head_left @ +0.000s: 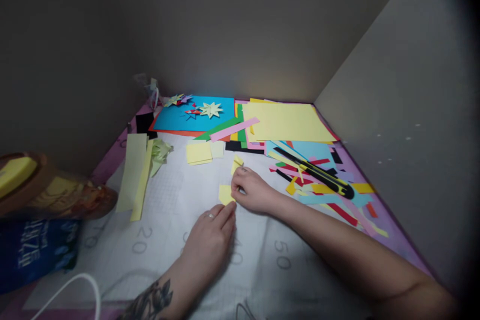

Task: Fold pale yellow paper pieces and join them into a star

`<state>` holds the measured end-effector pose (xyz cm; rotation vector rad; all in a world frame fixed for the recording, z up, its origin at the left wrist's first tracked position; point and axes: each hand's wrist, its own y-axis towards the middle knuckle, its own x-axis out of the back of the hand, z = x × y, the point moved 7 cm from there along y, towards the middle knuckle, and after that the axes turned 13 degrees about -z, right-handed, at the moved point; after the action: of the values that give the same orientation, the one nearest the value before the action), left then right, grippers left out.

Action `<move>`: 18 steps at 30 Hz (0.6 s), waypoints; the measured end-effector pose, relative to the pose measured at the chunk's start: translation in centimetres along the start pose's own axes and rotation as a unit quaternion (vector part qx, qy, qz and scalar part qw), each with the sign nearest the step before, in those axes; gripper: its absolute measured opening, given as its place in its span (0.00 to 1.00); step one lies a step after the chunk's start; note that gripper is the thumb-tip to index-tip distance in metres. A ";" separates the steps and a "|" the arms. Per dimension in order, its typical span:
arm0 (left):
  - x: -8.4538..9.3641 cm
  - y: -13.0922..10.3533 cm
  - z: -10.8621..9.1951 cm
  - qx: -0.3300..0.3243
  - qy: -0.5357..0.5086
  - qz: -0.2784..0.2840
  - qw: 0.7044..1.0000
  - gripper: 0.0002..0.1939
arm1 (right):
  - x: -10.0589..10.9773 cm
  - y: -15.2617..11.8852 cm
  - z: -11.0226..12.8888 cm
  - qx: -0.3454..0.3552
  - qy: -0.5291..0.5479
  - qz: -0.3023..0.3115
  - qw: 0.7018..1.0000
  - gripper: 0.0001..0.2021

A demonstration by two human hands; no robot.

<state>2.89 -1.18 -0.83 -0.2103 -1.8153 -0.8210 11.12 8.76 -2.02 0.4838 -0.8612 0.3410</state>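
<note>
A small piece of yellow paper (225, 193) lies on the white sheet between my hands. My left hand (212, 235), with a ring on one finger, has its fingers pressed together at the paper's lower edge. Thumb and fingers of my right hand (255, 191) are pinched at the paper's right side, covering part of it. Just beyond the right hand is a small folded yellow paper piece (236, 163). A stack of yellow paper squares (199, 153) sits farther left, beside a paler square (217, 149).
A black-and-yellow utility knife (318, 174) rests among coloured strips at right. Yellow sheets (288, 122) and a blue sheet (168, 120) bearing paper stars (211, 110) are at the back. Pale strips (131, 172) and a crumpled paper (160, 154) lie left, near a blue bag (37, 250).
</note>
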 end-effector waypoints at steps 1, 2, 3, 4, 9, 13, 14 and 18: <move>0.0 0.0 -0.1 -0.009 0.003 0.006 1.000 0.14 | 0.0 -0.1 0.0 -0.004 -0.002 0.000 1.000 0.05; 0.1 0.0 -0.2 -0.017 0.005 0.015 1.000 0.15 | 0.2 -0.2 -0.1 -0.012 -0.006 -0.004 1.000 0.05; 0.1 0.0 -0.2 -0.020 0.008 0.027 0.999 0.15 | 0.4 -0.3 -0.1 -0.022 -0.011 -0.012 1.000 0.04; 0.1 0.1 -0.3 -0.019 0.011 0.037 0.999 0.15 | 0.7 -0.5 -0.2 -0.034 -0.019 -0.025 0.999 0.05; -0.1 0.4 -0.6 -0.014 0.029 0.077 0.997 0.13 | 2.1 -0.9 -1.6 -0.096 -0.084 -0.094 0.987 0.08; -0.2 0.4 -1.2 -0.031 0.057 0.115 0.991 0.10 | 2.5 -0.6 -2.9 -0.109 -0.103 -0.137 0.979 0.05; -0.1 0.3 -1.3 -0.030 0.063 0.118 0.991 0.10 | 2.8 -0.5 -2.7 -0.102 -0.094 -0.150 0.979 0.05; 0.2 0.1 -1.6 0.002 0.075 0.085 0.994 0.10 | 4.8 0.0 2.0 -0.019 -0.011 -0.133 0.991 0.07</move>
<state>4.06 -2.15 -0.37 -0.2885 -1.6329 -0.6941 12.72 8.16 2.90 0.5595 -0.8109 0.0749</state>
